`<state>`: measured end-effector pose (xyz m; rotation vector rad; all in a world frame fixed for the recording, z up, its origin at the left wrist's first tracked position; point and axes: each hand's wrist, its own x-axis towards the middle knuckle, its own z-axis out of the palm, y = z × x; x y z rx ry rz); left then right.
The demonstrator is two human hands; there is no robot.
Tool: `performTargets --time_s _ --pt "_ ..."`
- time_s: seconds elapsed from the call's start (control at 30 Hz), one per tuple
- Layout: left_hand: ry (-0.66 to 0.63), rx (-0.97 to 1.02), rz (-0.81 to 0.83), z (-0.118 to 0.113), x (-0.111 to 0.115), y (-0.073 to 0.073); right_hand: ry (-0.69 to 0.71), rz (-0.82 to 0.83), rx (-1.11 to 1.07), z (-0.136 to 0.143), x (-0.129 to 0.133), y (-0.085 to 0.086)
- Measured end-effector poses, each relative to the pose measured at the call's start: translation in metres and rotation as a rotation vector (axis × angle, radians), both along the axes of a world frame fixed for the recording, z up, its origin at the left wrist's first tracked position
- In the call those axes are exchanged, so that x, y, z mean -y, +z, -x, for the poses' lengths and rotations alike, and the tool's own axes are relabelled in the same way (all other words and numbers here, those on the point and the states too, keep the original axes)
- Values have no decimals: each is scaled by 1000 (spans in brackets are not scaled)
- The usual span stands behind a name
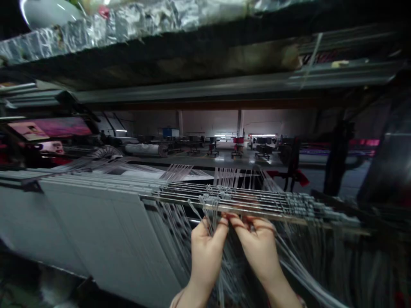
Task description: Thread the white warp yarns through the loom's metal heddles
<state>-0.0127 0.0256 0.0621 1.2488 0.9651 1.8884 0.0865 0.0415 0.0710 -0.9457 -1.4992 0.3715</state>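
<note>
Person at a thread-bearing machine, viewed from the head and looking downward. We see two bare hands at lower centre, side by side with their fingertips nearly meeting. The left grip (pixel 205 250) has thumb and finger bent toward each other about a bunch of pale threads (pixel 211 217); we cannot tell whether it is clenched on them. The right grip (pixel 258 246) reaches up beside it, fingers bent, at the underside of the front bar (pixel 180 202); we cannot tell whether it grasps any strand. The bunch lies directly at the bar, running down behind the left fingers.

Behind the bar we note a set of parallel rods (pixel 257 204), with small pale clips (pixel 308 205) crowded along their right part. To the left, a pale sheet (pixel 105 231) slopes downward; to the right, loose strands (pixel 298 265) curve away past the right wrist.

Above, we observe a ledge covered in crinkled silvery film (pixel 128 25). At left we find a pinkish panel (pixel 64 127); in the distance, a pale roll (pixel 143 149), a blue box (pixel 171 132) and a red cart (pixel 238 141).
</note>
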Motion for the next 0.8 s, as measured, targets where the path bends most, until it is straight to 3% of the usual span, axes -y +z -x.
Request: performTargets --time_s 0.27,0.8 --pt "-34 29 38 -2 5 0 38 105 21 -2 -2 -3" --pt "-4 92 57 -6 -2 -10 13 -118 30 -2 -1 4"
